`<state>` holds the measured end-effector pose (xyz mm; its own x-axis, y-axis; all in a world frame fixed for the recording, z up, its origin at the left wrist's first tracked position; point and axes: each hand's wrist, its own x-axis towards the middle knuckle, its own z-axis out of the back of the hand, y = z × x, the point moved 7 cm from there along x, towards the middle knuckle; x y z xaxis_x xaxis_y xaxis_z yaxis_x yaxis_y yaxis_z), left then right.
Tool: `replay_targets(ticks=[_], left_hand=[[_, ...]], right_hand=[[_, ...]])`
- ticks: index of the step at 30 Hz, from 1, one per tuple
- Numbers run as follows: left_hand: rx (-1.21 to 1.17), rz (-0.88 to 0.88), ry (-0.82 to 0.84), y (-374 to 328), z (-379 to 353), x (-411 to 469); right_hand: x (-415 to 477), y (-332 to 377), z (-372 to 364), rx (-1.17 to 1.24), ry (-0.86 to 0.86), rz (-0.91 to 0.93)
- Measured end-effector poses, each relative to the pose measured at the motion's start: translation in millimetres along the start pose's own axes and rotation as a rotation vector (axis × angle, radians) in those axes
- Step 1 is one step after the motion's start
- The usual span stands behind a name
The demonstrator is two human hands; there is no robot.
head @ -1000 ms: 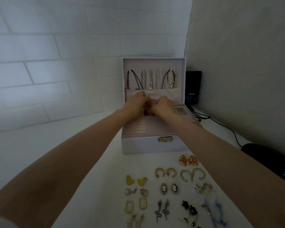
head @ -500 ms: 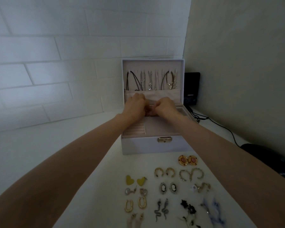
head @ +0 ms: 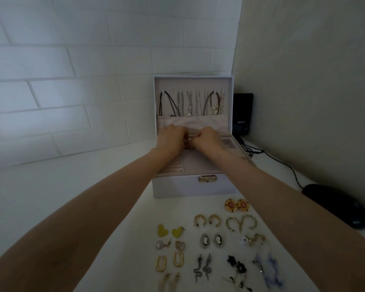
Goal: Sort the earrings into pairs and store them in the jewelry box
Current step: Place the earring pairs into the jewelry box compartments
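A white jewelry box [head: 177, 186] stands open on the white table, with necklaces [head: 190, 104] hanging in its lid. My left hand [head: 171, 138] and my right hand [head: 209, 140] reach into the back of its tray, close together, fingers curled and pinching small earrings that are mostly hidden. In front of the box lie paired earrings: round red-and-gold ones [head: 237, 205], small gold hoops [head: 207, 220], larger gold hoops [head: 241, 223], yellow hearts [head: 171, 230], black cameos [head: 212, 240], gold ovals [head: 170, 261], snakes [head: 202, 268], and several more.
A black speaker [head: 242, 113] stands behind the box in the corner. Its cable [head: 282, 165] runs along the right wall to a black mouse [head: 337, 205]. A tiled wall rises at the back. My forearms cross the table above both sides of the earring rows.
My hands have drawn slightly apart inside the box. The earrings on the table have not moved.
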<state>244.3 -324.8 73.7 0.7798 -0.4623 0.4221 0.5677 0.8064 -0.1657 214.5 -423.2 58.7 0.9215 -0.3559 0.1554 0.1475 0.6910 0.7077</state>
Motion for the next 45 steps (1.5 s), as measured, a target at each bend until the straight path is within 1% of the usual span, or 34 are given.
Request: replay_targets(ticks=[2, 7, 11, 14, 17, 19, 21, 24, 25, 26, 28, 29, 30, 33, 35, 38, 42, 45], left_hand=[[-0.011, -0.005, 0.002, 2.2, 0.8, -0.4], [-0.016, -0.019, 0.047, 3.8, 1.6, -0.7], [0.005, -0.024, 0.053, 6.6, 5.4, -2.1], [-0.005, -0.036, -0.008, 2.5, 18.4, -9.4], [-0.112, -0.117, -0.103, -19.0, 38.4, -28.6], [-0.214, -0.178, -0.107, -40.5, 47.5, -47.3], [-0.269, -0.213, -0.054, -61.3, 48.9, -67.4], [-0.183, -0.316, 0.104, -92.5, 32.8, -94.3], [-0.126, -0.354, 0.162, -101.3, 24.5, -101.8], [-0.063, -0.383, 0.205, -108.3, 17.0, -108.1], [0.043, -0.426, 0.236, -118.3, 6.2, -115.5], [0.07, -0.438, 0.246, -121.8, 2.0, -117.5], [0.083, -0.444, 0.259, -124.5, -1.1, -119.0], [0.114, -0.441, 0.312, -128.7, -10.1, -121.3], [0.098, -0.416, 0.336, -128.7, -13.8, -121.7], [0.084, -0.39, 0.335, -127.5, -16.4, -120.9], [0.064, -0.378, 0.338, -124.8, -18.1, -121.0], [-0.005, -0.368, 0.342, -123.2, -18.9, -120.8]], right_hand=[[1.4, 0.6, 0.3, 0.001, -0.02, -0.011], [1.8, 1.8, 1.4, 0.009, 0.023, 0.028], [-3.8, -5.3, 17.3, 0.092, -0.028, 0.07], [-20.6, -7.3, 35.9, 0.131, -0.053, 0.123], [-43.8, -11.7, 53.0, 0.117, -0.035, 0.148], [-63.9, -15.5, 64.4, 0.134, -0.009, 0.159], [-83.7, -20.3, 74.8, 0.085, 0.025, 0.196], [-108.5, -34.9, 84.9, -0.067, 0.083, 0.18], [-115.0, -39.3, 89.7, -0.099, 0.057, 0.168], [-121.5, -41.0, 97.3, -0.131, -0.016, 0.175], [-133.0, -40.6, 112.4, -0.198, -0.188, 0.22], [-136.6, -42.3, 115.0, -0.215, -0.205, 0.223], [-138.5, -45.6, 113.2, -0.224, -0.163, 0.211], [-140.4, -63.7, 92.8, -0.269, 0.074, 0.122], [-140.8, -74.2, 79.2, -0.323, 0.145, 0.087], [-140.0, -83.3, 63.2, -0.283, 0.192, 0.109], [-139.9, -83.7, 63.2, -0.205, 0.172, 0.137], [-141.8, -82.7, 65.1, -0.198, 0.168, 0.15]])
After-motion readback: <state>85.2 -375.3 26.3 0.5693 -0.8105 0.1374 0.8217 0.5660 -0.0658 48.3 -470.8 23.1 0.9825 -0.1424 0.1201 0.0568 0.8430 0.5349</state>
